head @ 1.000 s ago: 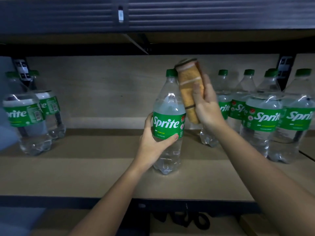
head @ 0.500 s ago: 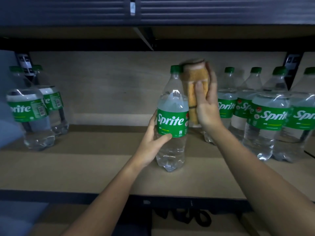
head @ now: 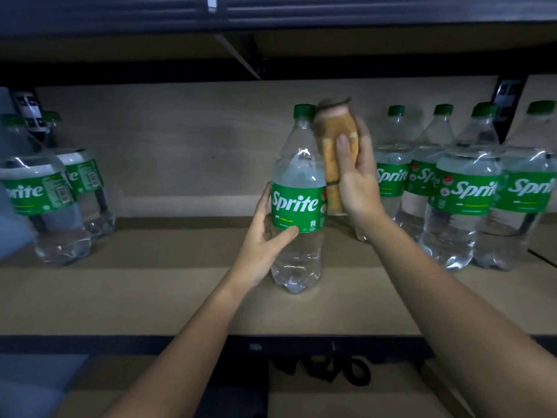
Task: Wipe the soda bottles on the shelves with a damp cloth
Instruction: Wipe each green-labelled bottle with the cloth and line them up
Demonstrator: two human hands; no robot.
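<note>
Seven Sprite bottles stand on the shelf point(head: 150, 297): two at far left point(head: 39, 188), four clustered at right point(head: 461, 191), and one centre bottle point(head: 298, 200) upright, long axis vertical, green cap up. The left hand point(head: 259, 248) grips its lower label, thumb in front, fingers curled behind. The right hand point(head: 358, 182) clasps one folded orange cloth point(head: 334, 137) against the bottle's right shoulder.

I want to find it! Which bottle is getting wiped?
The middle bottle, standing alone: the left hand holds it, the right hand presses the cloth against it.
</note>
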